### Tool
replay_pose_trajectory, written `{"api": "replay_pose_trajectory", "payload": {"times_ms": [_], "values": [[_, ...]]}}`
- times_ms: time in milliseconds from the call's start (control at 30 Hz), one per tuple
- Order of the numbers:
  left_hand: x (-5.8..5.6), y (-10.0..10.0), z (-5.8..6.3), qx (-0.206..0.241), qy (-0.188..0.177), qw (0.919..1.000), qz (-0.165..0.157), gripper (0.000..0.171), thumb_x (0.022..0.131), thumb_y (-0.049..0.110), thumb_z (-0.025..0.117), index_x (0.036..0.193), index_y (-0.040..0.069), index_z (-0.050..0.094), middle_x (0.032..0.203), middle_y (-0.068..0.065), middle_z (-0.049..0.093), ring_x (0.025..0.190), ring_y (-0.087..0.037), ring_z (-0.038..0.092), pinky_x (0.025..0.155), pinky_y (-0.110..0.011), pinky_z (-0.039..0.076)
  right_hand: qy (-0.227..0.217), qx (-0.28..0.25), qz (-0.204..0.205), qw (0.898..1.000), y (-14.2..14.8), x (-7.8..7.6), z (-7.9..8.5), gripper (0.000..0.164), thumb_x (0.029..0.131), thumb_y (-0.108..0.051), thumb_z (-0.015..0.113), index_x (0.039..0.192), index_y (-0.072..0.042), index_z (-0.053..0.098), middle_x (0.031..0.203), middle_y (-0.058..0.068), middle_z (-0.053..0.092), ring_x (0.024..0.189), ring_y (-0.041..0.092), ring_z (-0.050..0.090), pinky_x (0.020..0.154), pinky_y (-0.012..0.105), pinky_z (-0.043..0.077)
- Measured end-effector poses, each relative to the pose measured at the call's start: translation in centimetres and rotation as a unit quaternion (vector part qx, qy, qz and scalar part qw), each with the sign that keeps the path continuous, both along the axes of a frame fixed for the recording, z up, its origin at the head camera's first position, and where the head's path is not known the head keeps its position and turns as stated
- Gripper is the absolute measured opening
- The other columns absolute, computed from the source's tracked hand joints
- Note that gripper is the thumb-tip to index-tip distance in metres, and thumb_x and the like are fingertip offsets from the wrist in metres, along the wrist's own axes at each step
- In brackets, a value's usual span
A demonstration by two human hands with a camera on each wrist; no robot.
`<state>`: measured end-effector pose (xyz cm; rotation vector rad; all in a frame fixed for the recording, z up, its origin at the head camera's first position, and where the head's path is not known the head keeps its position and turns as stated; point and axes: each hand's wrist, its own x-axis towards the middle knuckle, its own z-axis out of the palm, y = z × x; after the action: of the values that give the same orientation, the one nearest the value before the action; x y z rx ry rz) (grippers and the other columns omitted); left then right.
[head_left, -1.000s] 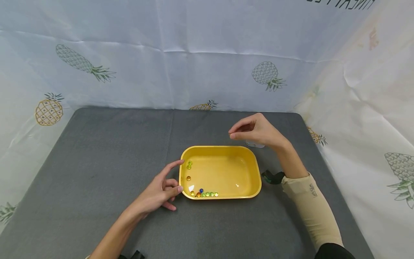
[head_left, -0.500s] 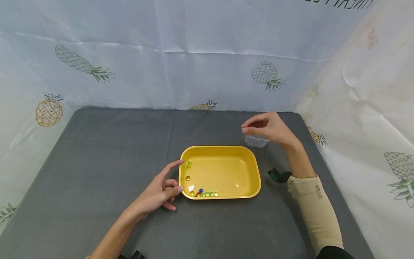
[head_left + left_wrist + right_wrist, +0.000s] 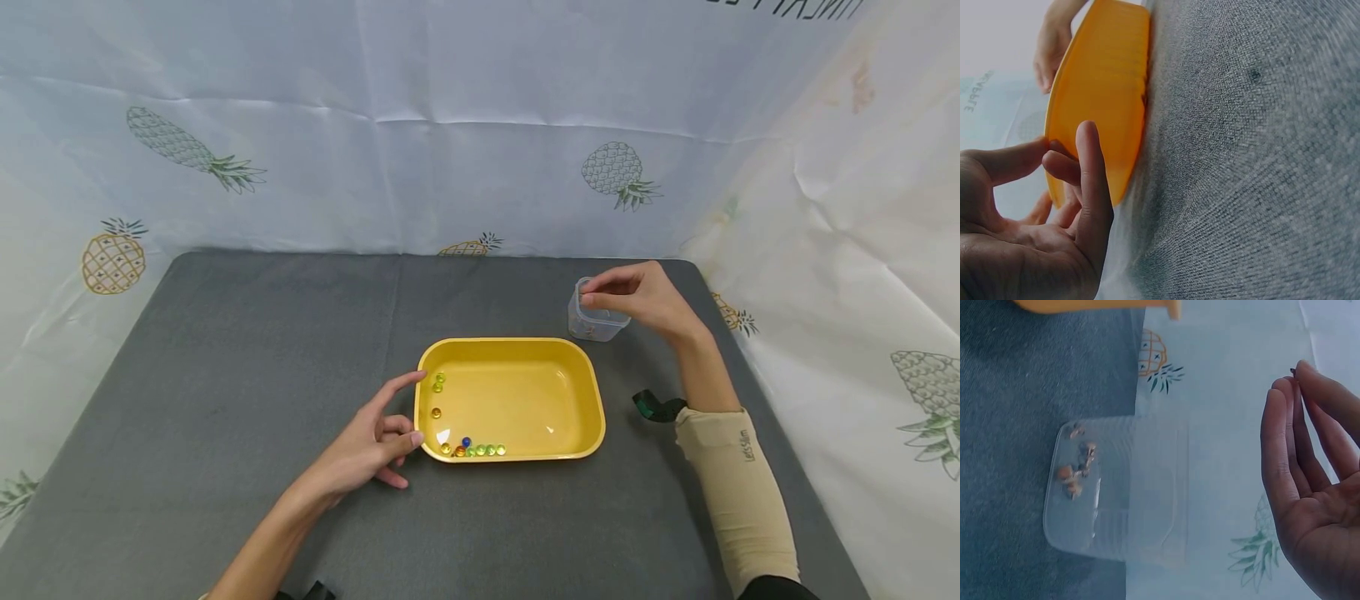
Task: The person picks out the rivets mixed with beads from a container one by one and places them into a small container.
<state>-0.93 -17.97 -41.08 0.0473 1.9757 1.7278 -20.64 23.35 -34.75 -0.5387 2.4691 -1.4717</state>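
A yellow tray [image 3: 525,400] lies mid-table with several green, orange and blue beads [image 3: 480,450] along its left and front walls. My left hand [image 3: 375,442] rests on the cloth at the tray's front-left corner, its index finger and thumb touching the rim [image 3: 1104,81], the other fingers loosely bent. My right hand [image 3: 637,296] hovers over a clear plastic cup [image 3: 592,321] behind the tray's right corner. Its fingertips [image 3: 1294,375] meet the thumb and pinch a tiny dark bead. The cup [image 3: 1122,487] holds several orange-brown beads [image 3: 1075,465] on its bottom.
A grey cloth [image 3: 225,375] covers the table. White pineapple-print sheets [image 3: 450,150] wall it in at the back and on the right. A black-green strap [image 3: 656,407] sits at my right wrist, just right of the tray.
My right hand has moved right and back from above the tray's far edge to above the clear cup, which now shows. The left hand and the tray have not moved.
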Motion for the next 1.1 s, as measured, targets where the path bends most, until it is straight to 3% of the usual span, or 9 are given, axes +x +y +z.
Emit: {"api": "replay_pose_trajectory", "payload": {"times_ms": [633, 1100], "values": [[0.0, 0.0, 0.0, 0.004, 0.004, 1.0000, -0.002, 0.080, 0.107, 0.010, 0.067, 0.171, 0.029, 0.023, 0.086, -0.004, 0.057, 0.071, -0.013, 0.055, 0.063, -0.047, 0.069, -0.005, 0.014, -0.047, 0.999, 1.8, -0.5, -0.5, 0.027, 0.096, -0.014, 0.084, 0.119, 0.001, 0.080, 0.101, -0.015, 0.081, 0.092, 0.010, 0.076, 0.084, 0.019, 0.063], [0.1, 0.0, -0.1, 0.009, 0.012, 0.9999, -0.007, 0.080, 0.107, 0.011, 0.067, 0.171, 0.028, 0.022, 0.086, -0.005, 0.057, 0.071, -0.012, 0.054, 0.062, -0.047, 0.069, -0.003, 0.015, -0.044, 0.999, 2.5, -1.2, -1.8, 0.025, 0.099, -0.010, 0.080, 0.120, 0.003, 0.079, 0.099, -0.015, 0.081, 0.093, 0.009, 0.078, 0.089, 0.023, 0.065]]}}
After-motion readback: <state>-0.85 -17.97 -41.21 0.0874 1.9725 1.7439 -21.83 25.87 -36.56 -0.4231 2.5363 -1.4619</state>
